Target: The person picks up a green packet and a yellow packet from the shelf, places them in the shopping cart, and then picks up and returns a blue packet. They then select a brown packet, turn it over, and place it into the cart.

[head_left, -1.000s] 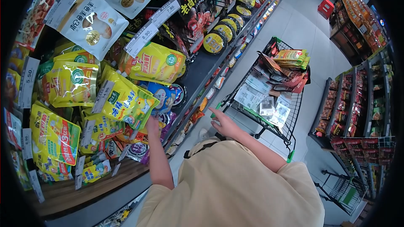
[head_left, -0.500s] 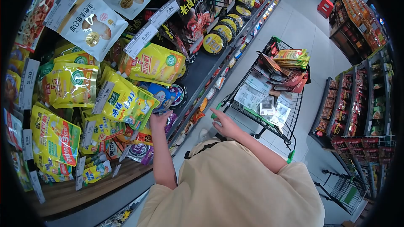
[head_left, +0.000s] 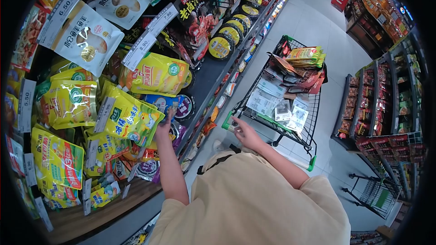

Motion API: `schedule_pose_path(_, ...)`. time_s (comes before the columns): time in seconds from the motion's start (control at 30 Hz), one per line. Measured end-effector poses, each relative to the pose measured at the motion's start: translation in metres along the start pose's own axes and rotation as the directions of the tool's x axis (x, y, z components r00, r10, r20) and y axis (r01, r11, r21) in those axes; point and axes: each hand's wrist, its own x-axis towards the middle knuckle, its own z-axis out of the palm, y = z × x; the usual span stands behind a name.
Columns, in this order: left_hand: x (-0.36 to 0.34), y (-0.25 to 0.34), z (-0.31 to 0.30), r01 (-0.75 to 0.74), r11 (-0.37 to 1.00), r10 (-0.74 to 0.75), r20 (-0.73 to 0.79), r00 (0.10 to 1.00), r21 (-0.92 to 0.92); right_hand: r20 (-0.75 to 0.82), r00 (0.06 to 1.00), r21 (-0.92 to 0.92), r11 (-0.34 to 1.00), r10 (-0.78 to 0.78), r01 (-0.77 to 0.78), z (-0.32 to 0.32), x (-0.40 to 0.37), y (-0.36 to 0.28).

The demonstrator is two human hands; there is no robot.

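My left hand (head_left: 164,129) reaches up into the shelf, beside a yellow seasoning bag (head_left: 129,120) with a cartoon chick. Its visible fingers stretch toward a blue packet (head_left: 160,101) and seem to touch it; the fingertips are partly lost among the packets. Dark round-labelled tubs (head_left: 184,107) sit just right of that packet. My right hand (head_left: 247,135) is loosely curled over the left end of the green-and-white shopping cart handle (head_left: 290,160). The wire shopping cart (head_left: 310,127) carries yellow packets (head_left: 306,56), dark red packets (head_left: 310,81) and pale flat packs (head_left: 263,102).
Price tags (head_left: 148,38) stick out between hanging bags on the left shelf. A grey shelf ledge (head_left: 204,88) runs along the aisle. Display racks (head_left: 370,100) and a second cart (head_left: 374,195) stand on the right. A red box (head_left: 339,0) is on the floor (head_left: 313,13) farther ahead.
The view has shifted slightly, so the shelf and cart appear farther left. My left hand has moved a little further in toward the blue packet. My right hand stays at the cart handle.
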Motion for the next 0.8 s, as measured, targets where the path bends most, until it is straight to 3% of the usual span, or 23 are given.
schedule_pose_path(0.07, 0.006, 0.005, 0.005, 0.038, 0.999, -0.037, -0.059, 0.998, 0.004, -0.043, 0.999, 0.029, 1.000, 0.013, -0.012, -0.004, -0.004, 0.005)
schedule_pose_path(0.2, -0.002, -0.007, 0.007, 0.028, 0.999, -0.026, -0.037, 0.999, 0.042, -0.191, 0.981, -0.037, 0.999, 0.031, -0.039, -0.014, -0.014, 0.012)
schedule_pose_path(0.27, -0.022, -0.024, 0.017, -0.053, 0.993, 0.063, -0.102, 0.993, 0.105, -0.261, 0.965, -0.063, 0.997, 0.030, -0.048, -0.020, -0.021, 0.018)
schedule_pose_path(0.33, -0.026, -0.029, 0.011, -0.031, 0.981, 0.036, -0.018, 0.999, 0.192, -0.345, 0.938, -0.186, 0.981, -0.010, -0.058, -0.025, -0.028, 0.025)
schedule_pose_path(0.43, -0.035, -0.034, 0.003, -0.096, 0.982, 0.119, -0.139, 0.983, 0.163, -0.401, 0.916, -0.223, 0.968, 0.014, -0.112, -0.029, -0.041, 0.043)
schedule_pose_path(0.67, -0.046, -0.038, -0.006, -0.017, 0.993, 0.037, -0.172, 0.984, 0.119, -0.461, 0.884, -0.243, 0.946, 0.081, -0.213, -0.034, -0.068, 0.069)
schedule_pose_path(0.73, -0.035, -0.038, -0.017, -0.121, 0.972, 0.155, -0.160, 0.975, 0.202, -0.445, 0.893, -0.323, 0.919, 0.066, -0.228, -0.030, -0.072, 0.082)
schedule_pose_path(0.8, -0.029, -0.041, -0.024, -0.107, 0.972, 0.139, -0.144, 0.980, 0.209, -0.432, 0.896, -0.314, 0.914, 0.101, -0.255, -0.029, -0.075, 0.084)
